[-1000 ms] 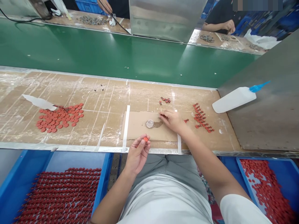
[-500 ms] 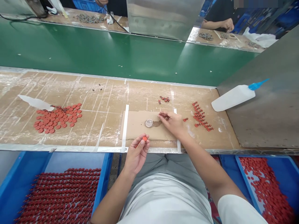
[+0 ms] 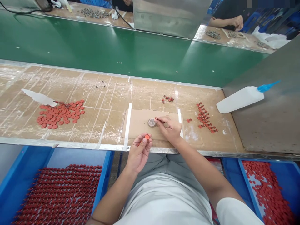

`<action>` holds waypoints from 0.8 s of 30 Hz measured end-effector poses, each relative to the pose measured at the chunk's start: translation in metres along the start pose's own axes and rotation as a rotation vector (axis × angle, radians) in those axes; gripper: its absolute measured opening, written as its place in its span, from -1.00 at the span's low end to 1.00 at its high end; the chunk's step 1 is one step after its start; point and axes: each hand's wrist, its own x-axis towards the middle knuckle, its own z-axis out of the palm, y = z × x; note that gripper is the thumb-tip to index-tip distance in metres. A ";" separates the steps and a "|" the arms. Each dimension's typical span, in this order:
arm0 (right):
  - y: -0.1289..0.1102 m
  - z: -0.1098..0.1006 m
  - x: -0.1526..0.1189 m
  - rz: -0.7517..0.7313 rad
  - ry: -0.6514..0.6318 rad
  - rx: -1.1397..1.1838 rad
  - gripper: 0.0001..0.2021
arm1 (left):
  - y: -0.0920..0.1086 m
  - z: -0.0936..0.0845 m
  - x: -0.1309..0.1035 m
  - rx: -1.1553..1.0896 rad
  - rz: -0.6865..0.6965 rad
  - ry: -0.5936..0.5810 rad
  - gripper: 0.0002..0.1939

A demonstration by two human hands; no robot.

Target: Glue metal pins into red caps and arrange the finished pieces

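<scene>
My left hand (image 3: 140, 153) pinches a red disc (image 3: 147, 137) between thumb and fingers, just in front of the cardboard sheet. My right hand (image 3: 170, 127) is closed on a small dark-red piece (image 3: 156, 118), its fingertips over a small round clear dish (image 3: 152, 122). That dish lies on the cardboard sheet (image 3: 138, 120), which has white tape strips at both ends. Behind the sheet lie several small red-and-dark pieces (image 3: 169, 98). Right of it, red discs with pieces standing on them (image 3: 203, 117) form a slanting row, and a single one (image 3: 189, 120) lies nearer the sheet.
Loose red discs (image 3: 58, 115) are heaped at left beside a white pointed object (image 3: 38, 97). A white bottle with a blue nozzle (image 3: 241, 99) leans at the metal panel (image 3: 262, 118). Blue trays below hold red parts (image 3: 63, 193) and discs (image 3: 267, 184). Another person's hand (image 3: 237, 22) is beyond the green belt (image 3: 93, 47).
My right hand has moved left, bringing the small piece from the brown smear beside the dish to the dish itself. My left hand keeps hold of the disc. The view has shifted slightly.
</scene>
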 end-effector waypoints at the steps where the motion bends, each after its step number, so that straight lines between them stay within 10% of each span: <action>1: 0.001 0.001 0.000 -0.014 -0.011 -0.003 -0.87 | 0.000 0.000 0.000 -0.001 -0.003 0.002 -0.77; 24: -0.006 0.003 0.006 0.096 0.048 0.056 -0.79 | 0.000 0.004 0.000 0.020 -0.005 0.005 -0.76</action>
